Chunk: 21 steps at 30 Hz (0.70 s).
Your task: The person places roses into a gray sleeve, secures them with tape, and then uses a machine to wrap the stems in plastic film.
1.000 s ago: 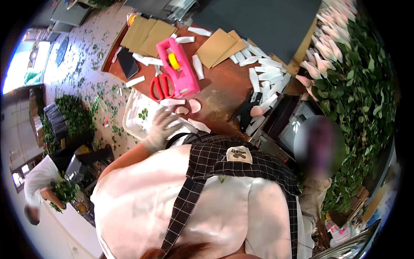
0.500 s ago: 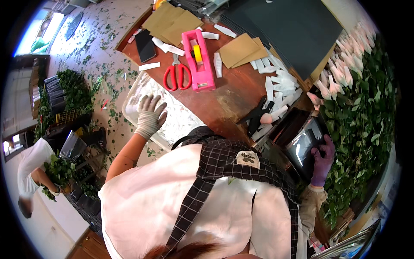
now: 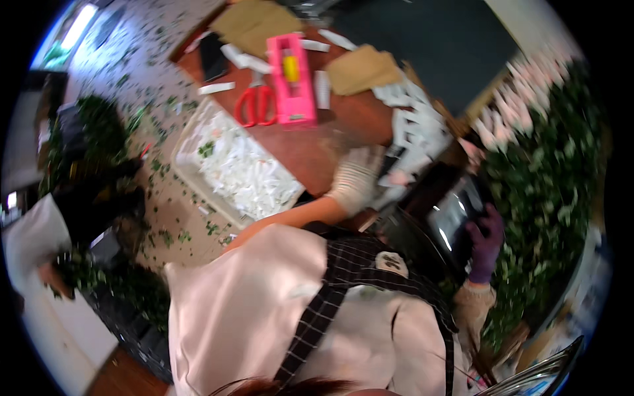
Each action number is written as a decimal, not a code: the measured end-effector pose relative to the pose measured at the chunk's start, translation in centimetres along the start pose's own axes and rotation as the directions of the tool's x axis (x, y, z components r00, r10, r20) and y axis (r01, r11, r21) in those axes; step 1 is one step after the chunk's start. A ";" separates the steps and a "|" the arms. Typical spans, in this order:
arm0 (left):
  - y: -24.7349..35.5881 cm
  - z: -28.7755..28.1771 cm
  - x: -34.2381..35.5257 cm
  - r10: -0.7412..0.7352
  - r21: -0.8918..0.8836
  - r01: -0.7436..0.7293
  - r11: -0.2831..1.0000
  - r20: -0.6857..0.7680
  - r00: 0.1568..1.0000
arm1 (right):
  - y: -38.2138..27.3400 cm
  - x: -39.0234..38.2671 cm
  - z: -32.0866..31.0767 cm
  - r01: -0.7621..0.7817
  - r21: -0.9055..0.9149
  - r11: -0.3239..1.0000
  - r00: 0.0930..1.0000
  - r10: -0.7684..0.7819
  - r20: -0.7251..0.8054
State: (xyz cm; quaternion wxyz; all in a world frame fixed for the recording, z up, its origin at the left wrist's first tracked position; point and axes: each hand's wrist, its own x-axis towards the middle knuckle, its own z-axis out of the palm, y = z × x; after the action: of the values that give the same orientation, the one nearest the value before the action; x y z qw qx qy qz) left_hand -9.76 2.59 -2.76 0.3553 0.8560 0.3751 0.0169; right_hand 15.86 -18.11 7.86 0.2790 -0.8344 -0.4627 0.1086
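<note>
My left hand [image 3: 357, 177], in a striped whitish glove, is over the table's right part, beside white mesh sleeves [image 3: 422, 129] and a partly hidden black tool [image 3: 391, 160]. Motion smears its fingers, so their pose and anything in them cannot be told. My right hand [image 3: 485, 241], in a purple glove, is closed at the right edge of a glossy dark sheet-like thing [image 3: 456, 214], thumb side over its surface. Part of that grip is hidden. A pinkish bud-like tip [image 3: 400, 178] lies by the sleeves.
A white basket [image 3: 188, 158] holds many white sleeves. On the reddish table [image 3: 323, 148] are red-handled scissors [image 3: 256, 105], a pink tape dispenser [image 3: 304, 109], brown paper [image 3: 360, 71] and a phone [image 3: 212, 58]. Wrapped pink roses [image 3: 505, 119] line the right. Another person [image 3: 39, 231] is at left.
My left hand has swung right from above the white basket to the sleeves and black tool. My right hand remains at the glossy dark thing. The whole view has shifted slightly.
</note>
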 end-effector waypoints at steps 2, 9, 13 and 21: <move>0.2 -1.7 0.2 -0.067 0.234 0.035 0.972 0.134 0.989 | -0.9 0.6 0.1 0.047 -0.012 0.999 0.999 -0.047 0.003; 1.4 -7.8 1.8 0.109 -0.689 0.626 -0.365 0.636 0.764 | -0.9 0.9 0.8 -0.042 0.088 0.995 0.997 0.047 -0.058; -0.4 -7.9 1.8 0.360 -0.778 0.505 0.375 0.624 0.694 | -2.0 1.2 0.1 -0.046 0.011 0.999 0.999 0.047 -0.023; 4.4 -11.0 0.9 0.351 -0.237 -0.261 0.936 0.686 0.637 | -1.7 0.9 -0.2 -0.277 0.289 0.916 0.960 0.277 0.043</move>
State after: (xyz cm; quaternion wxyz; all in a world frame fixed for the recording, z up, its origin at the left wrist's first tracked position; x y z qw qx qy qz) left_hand -9.58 7.74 7.99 0.5141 0.8225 0.0535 -0.2375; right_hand 15.26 -16.76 9.07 0.3808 -0.8410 -0.3189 0.2145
